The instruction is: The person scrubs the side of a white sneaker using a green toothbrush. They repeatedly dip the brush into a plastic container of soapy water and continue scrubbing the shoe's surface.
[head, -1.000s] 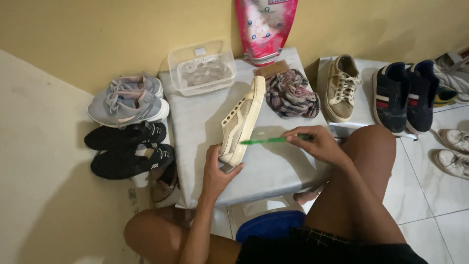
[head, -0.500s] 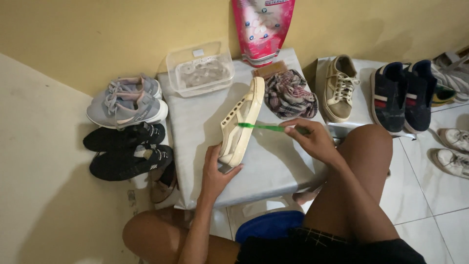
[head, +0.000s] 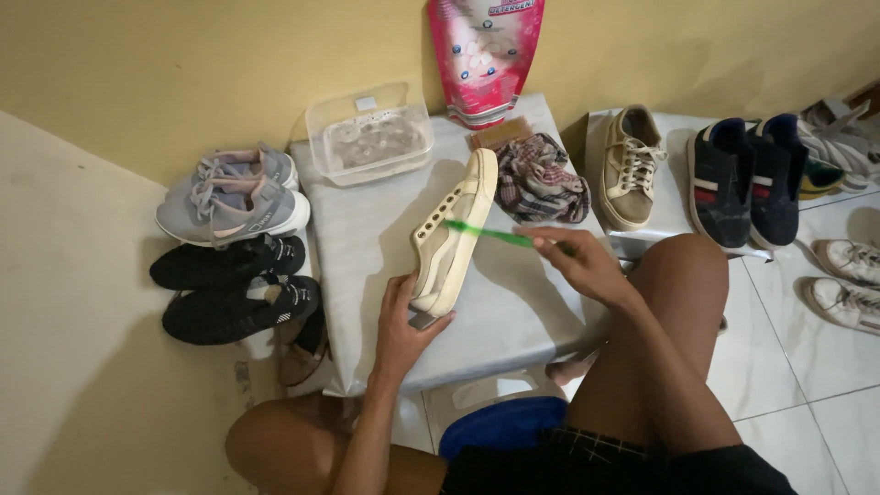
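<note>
A cream low-top sneaker (head: pixel 451 236) lies on its side on a grey covered low table (head: pixel 522 302). My left hand (head: pixel 403 325) grips its heel end and steadies it. My right hand (head: pixel 582 266) holds a green toothbrush (head: pixel 486 234), whose head rests on the sneaker's side near the eyelets. A crumpled plaid cloth (head: pixel 539 181) lies just right of the shoe's toe.
A clear plastic tub (head: pixel 368 133) and a pink pouch (head: pixel 486 55) stand at the table's back. Grey sneakers (head: pixel 229 197) and black sneakers (head: pixel 229 289) sit left; a beige sneaker (head: pixel 631 165), navy pair (head: pixel 747 179) and white shoes (head: pixel 848 280) right. A blue basin (head: pixel 500 426) is near my knees.
My right hand and the toothbrush have slid up along the sneaker's side toward the eyelets. The left hand has kept its hold on the heel.
</note>
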